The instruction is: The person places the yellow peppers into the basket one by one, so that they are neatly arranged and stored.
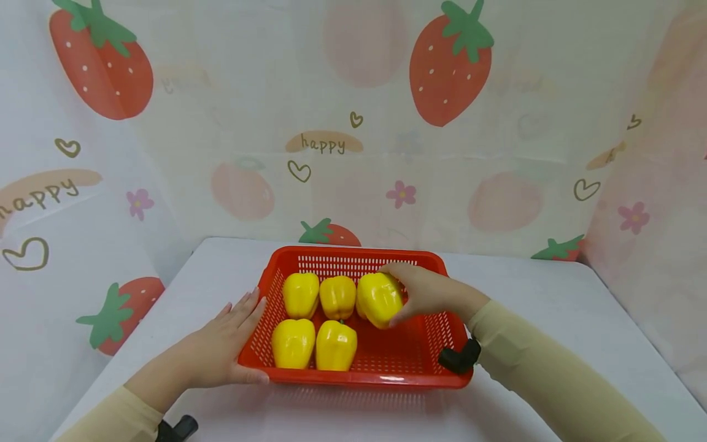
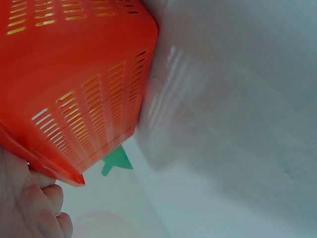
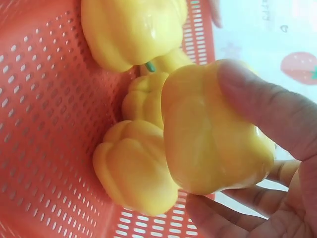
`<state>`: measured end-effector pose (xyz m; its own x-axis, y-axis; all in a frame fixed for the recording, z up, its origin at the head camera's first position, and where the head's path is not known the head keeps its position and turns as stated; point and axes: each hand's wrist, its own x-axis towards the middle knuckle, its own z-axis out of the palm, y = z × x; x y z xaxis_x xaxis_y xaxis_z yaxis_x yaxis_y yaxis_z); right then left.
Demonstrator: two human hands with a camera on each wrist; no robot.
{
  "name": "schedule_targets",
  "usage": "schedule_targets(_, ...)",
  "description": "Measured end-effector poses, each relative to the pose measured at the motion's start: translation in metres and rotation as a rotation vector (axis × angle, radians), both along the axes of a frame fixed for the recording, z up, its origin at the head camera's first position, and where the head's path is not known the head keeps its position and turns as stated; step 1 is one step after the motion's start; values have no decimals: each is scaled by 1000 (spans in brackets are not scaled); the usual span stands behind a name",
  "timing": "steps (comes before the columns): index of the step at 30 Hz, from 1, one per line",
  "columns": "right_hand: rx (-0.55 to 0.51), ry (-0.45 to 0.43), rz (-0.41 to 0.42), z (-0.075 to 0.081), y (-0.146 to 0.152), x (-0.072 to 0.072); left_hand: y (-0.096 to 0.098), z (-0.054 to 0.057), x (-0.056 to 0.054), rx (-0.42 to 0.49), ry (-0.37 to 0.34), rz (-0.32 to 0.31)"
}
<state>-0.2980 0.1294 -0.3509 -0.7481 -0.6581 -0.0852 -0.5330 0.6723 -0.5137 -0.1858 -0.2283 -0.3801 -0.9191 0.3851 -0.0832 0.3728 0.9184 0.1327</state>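
In the head view my right hand point(image 1: 422, 291) holds a yellow bell pepper point(image 1: 381, 301) over the back right part of a red basket point(image 1: 375, 379). Thumb and fingers grip opposite sides of the held pepper point(image 3: 213, 134) in the right wrist view, where another yellow pepper point(image 3: 133, 168) shows partly behind it. My left hand point(image 1: 221, 344) rests with straight fingers on the basket's left rim, its thumb toward the front corner. Beside the held pepper, two peppers stand in the back row, the nearer one point(image 1: 337, 298) next to it. Two more, including a front pepper point(image 1: 336, 345), sit along the front wall.
The basket stands on a white table point(image 1: 530, 325). Behind it rises a curtain point(image 1: 386, 166) printed with strawberries, hearts and the word happy, which also covers both sides. Slotted basket walls point(image 2: 89, 114) appear close up in the left wrist view. Black wrist mounts point(image 1: 461, 356) sit by the sleeves.
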Motion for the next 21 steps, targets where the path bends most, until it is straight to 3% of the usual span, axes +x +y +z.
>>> schedule_targets(13, 46, -74, 85, -10, -12, 4, 0, -1, -2, -14, 6, -6)
schedule_targets(21, 162, -132, 151, -17, -11, 6, -2, -2, -2, -22, -5, 15)
